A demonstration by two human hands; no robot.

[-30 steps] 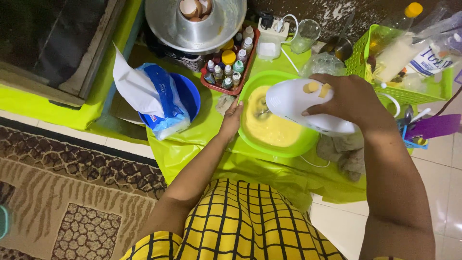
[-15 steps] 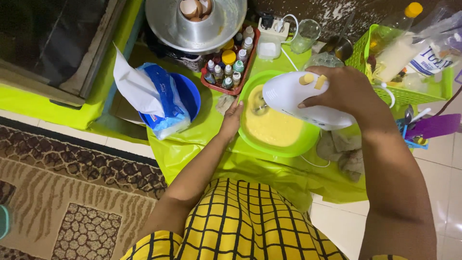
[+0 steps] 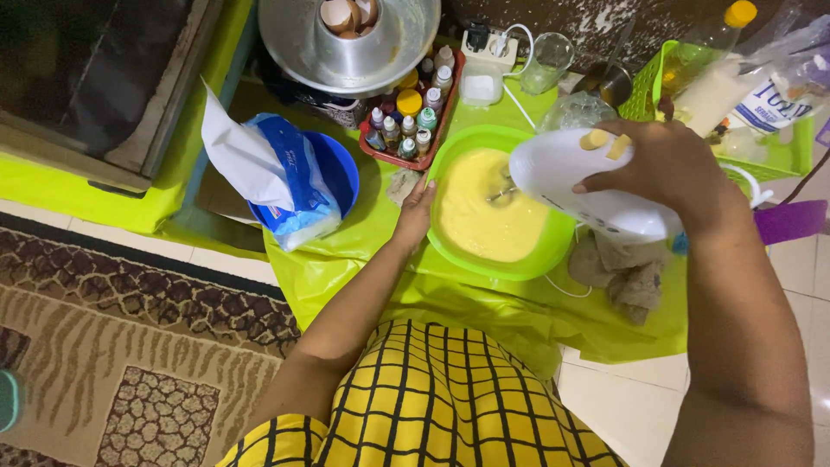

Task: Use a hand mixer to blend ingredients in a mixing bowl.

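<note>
My right hand (image 3: pixel 661 164) grips a white electric hand mixer (image 3: pixel 579 186) held over a green bowl (image 3: pixel 536 264). The mixer's beaters dip into pale yellow batter (image 3: pixel 484 216) that fills the bowl. My left hand (image 3: pixel 417 207) rests against the bowl's left rim, fingers laid flat on it. The bowl stands on a lime-green plastic sheet (image 3: pixel 363 259) spread on the floor. A white cord runs from under the bowl's right side.
A blue bowl (image 3: pixel 341 173) holds a white and blue flour bag (image 3: pixel 277 182). Behind stand a red tray of small bottles (image 3: pixel 411 121), a metal ring pan with eggshells (image 3: pixel 346 39), a glass cup (image 3: pixel 546 62), a green basket (image 3: pixel 761 156) and a crumpled cloth (image 3: pixel 622 272). A patterned rug (image 3: pixel 130 346) lies left.
The mixer and my right hand have shifted slightly up and left over the bowl. My left hand stays on the rim.
</note>
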